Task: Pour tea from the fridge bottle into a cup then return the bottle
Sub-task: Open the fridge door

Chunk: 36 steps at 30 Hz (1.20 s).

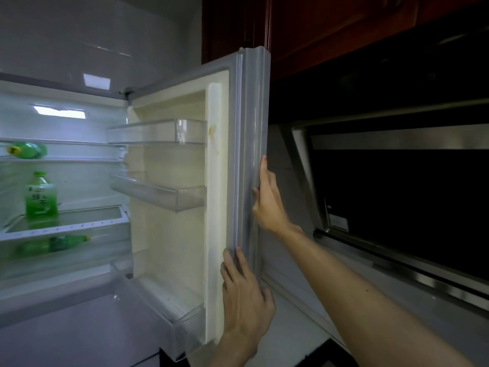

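Here, closest to me, my left hand (244, 295) lies flat against the free edge of the open fridge door (169, 234), low down. Its fingers point straight up over the grey seal and the thumb is spread toward the door's outer side, so it grips nothing. Higher on the same edge, my right hand (268, 202) holds the door from the outer side: the thumb rests on the edge face and one finger points up along the outer corner. The other fingers are behind the door, and I cannot tell how they lie.

The door stands swung out to the right, its pale inner lining toward me. Three clear door bins sit on it: a top bin (158, 133), a middle bin (164, 194) and a bottom bin (158, 313).

Farther in, the lit fridge interior holds the tea bottle (41, 197) — green, capped and upright. It stands on the middle shelf (79, 226), back from the shelf's front edge and well apart from both my hands. A second green bottle (27, 150) lies on its side on the shelf above, and a third bottle (60, 243) lies on its side under the middle shelf, blurred through the plastic.

Beyond the door to the right hangs a dark range hood (397, 194) — above it is a red-brown cabinet (317, 27).
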Each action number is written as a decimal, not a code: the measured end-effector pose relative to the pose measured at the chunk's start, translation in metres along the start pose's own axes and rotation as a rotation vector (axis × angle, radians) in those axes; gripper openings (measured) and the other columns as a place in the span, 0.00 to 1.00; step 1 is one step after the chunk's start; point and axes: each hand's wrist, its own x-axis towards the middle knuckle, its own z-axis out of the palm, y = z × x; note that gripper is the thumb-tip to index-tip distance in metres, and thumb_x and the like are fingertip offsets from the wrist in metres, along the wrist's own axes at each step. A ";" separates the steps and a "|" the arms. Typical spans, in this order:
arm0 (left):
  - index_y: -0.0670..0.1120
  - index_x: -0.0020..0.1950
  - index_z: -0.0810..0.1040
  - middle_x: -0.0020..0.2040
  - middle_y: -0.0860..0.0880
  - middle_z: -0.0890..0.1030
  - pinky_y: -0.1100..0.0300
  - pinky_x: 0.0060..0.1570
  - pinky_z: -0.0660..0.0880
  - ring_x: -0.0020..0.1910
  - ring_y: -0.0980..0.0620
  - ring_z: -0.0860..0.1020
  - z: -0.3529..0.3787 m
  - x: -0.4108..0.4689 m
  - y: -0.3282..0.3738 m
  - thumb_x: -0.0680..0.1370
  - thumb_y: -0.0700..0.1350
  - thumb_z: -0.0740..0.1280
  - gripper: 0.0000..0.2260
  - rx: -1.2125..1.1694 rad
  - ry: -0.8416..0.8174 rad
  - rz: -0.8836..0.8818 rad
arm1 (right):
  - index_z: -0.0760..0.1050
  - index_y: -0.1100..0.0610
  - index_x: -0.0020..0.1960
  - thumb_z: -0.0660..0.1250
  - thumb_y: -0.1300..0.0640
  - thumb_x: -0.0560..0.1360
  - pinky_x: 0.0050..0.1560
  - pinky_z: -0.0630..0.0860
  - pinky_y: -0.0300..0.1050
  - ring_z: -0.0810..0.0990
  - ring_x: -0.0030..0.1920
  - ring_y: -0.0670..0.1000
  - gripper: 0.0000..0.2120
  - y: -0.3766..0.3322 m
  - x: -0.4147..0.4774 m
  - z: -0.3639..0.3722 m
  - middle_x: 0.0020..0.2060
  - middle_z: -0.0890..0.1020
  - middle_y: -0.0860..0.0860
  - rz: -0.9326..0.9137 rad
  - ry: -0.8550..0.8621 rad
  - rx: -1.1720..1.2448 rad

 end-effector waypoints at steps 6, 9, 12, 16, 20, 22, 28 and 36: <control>0.39 0.79 0.43 0.76 0.37 0.48 0.53 0.71 0.62 0.72 0.40 0.55 0.011 0.013 0.009 0.71 0.49 0.63 0.43 -0.038 -0.064 0.048 | 0.36 0.49 0.79 0.56 0.72 0.80 0.47 0.68 0.22 0.71 0.54 0.44 0.41 0.016 0.011 -0.004 0.69 0.63 0.53 0.059 0.061 0.049; 0.38 0.79 0.46 0.76 0.36 0.51 0.53 0.69 0.64 0.70 0.40 0.58 0.016 0.021 0.014 0.71 0.51 0.62 0.42 -0.039 -0.078 0.060 | 0.36 0.49 0.79 0.57 0.73 0.79 0.43 0.66 0.16 0.72 0.64 0.51 0.42 0.024 0.016 -0.006 0.71 0.62 0.54 0.092 0.064 0.081; 0.36 0.76 0.60 0.71 0.36 0.63 0.52 0.58 0.75 0.60 0.41 0.68 0.026 0.031 0.015 0.65 0.53 0.66 0.42 -0.029 -0.054 0.078 | 0.36 0.48 0.79 0.57 0.75 0.78 0.42 0.68 0.18 0.72 0.64 0.55 0.43 0.032 0.020 -0.007 0.70 0.62 0.54 0.104 0.066 0.070; 0.36 0.72 0.68 0.67 0.36 0.70 0.56 0.47 0.79 0.53 0.42 0.74 0.034 0.039 0.014 0.61 0.53 0.67 0.42 -0.031 -0.061 0.099 | 0.35 0.46 0.79 0.58 0.76 0.77 0.39 0.72 0.24 0.71 0.46 0.42 0.46 0.040 0.028 -0.005 0.68 0.64 0.53 0.131 0.069 0.032; 0.40 0.78 0.54 0.75 0.38 0.59 0.55 0.58 0.74 0.63 0.41 0.68 0.033 0.043 0.018 0.69 0.52 0.61 0.40 -0.067 -0.097 0.100 | 0.33 0.45 0.78 0.59 0.76 0.76 0.46 0.72 0.28 0.70 0.53 0.44 0.48 0.048 0.033 -0.004 0.70 0.62 0.53 0.154 0.062 0.025; 0.40 0.78 0.54 0.75 0.39 0.59 0.55 0.57 0.74 0.63 0.41 0.68 0.033 0.046 0.019 0.70 0.52 0.60 0.39 -0.062 -0.087 0.097 | 0.33 0.46 0.79 0.59 0.76 0.76 0.48 0.71 0.30 0.70 0.54 0.44 0.48 0.049 0.034 -0.005 0.70 0.63 0.54 0.164 0.066 0.006; 0.40 0.79 0.49 0.74 0.41 0.55 0.57 0.60 0.71 0.64 0.43 0.65 0.033 0.053 0.019 0.72 0.52 0.59 0.39 -0.072 -0.126 0.143 | 0.33 0.46 0.79 0.61 0.73 0.77 0.61 0.65 0.36 0.68 0.55 0.46 0.47 0.049 0.037 -0.007 0.67 0.64 0.55 0.192 0.069 0.016; 0.39 0.78 0.49 0.71 0.43 0.57 0.56 0.59 0.72 0.66 0.44 0.63 0.031 0.060 0.024 0.74 0.51 0.59 0.37 -0.070 -0.159 0.169 | 0.33 0.45 0.78 0.60 0.73 0.77 0.70 0.65 0.52 0.69 0.67 0.57 0.47 0.055 0.041 -0.005 0.71 0.61 0.59 0.200 0.079 -0.019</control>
